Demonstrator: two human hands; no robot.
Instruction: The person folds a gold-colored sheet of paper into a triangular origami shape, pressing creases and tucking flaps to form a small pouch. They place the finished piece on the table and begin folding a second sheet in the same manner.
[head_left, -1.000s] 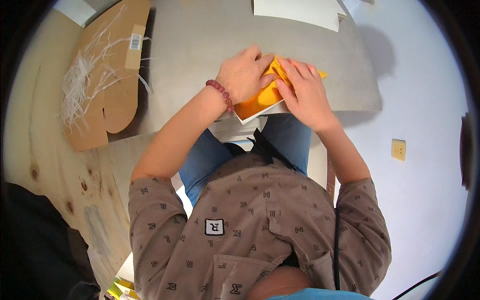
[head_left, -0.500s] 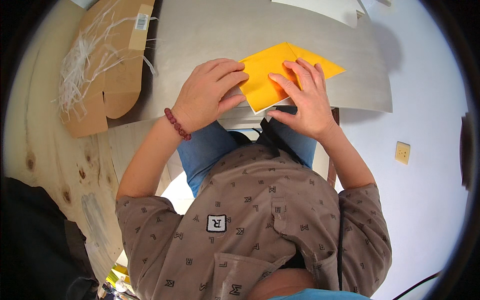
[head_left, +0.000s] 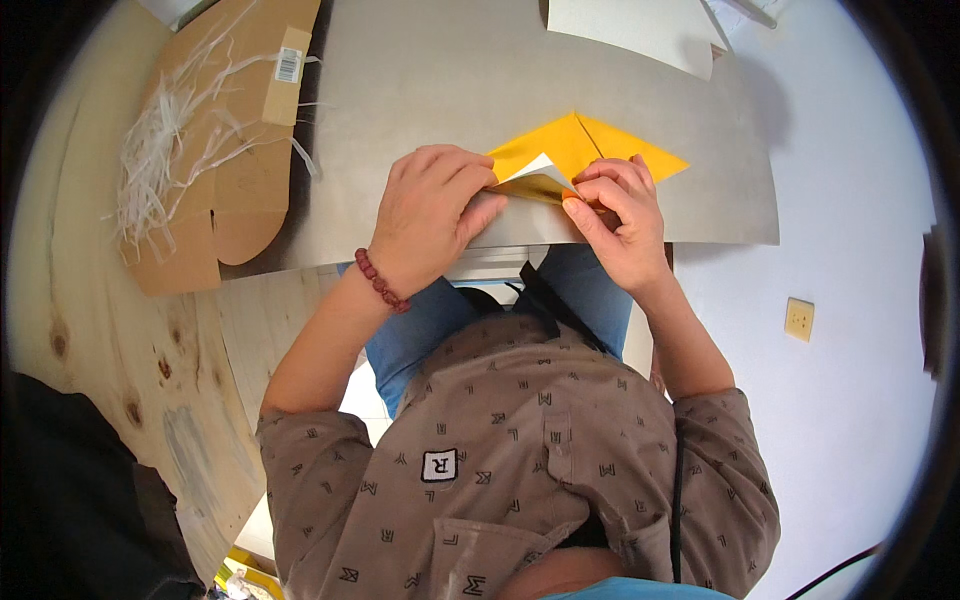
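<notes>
A sheet of yellow paper (head_left: pixel 560 139) with a white underside lies on the grey tabletop, creased into a pointed shape. Its near flap is lifted and bent upward, so a white triangle of the underside shows. My left hand (head_left: pixel 436 205) pinches the paper's left corner between thumb and fingers; a dark red beaded bracelet (head_left: pixel 381 281) circles that wrist. At the near edge, my right hand (head_left: pixel 622 217) pinches the raised flap, with the thumb and curled fingers pressed together. The right-hand tip of the paper lies flat beyond these fingers.
On the left, a brown cardboard piece (head_left: pixel 248 165) carries a tangle of thin white strips (head_left: pixel 160 130). White paper (head_left: pixel 630 30) lies at the table's far edge. The grey tabletop (head_left: pixel 400 80) ends close to my lap. A cream wall outlet (head_left: pixel 799 319) is at the right.
My right hand has gone from resting spread on the flat paper to pinching its near edge, which is now folded up, baring white. My left hand still holds the left corner.
</notes>
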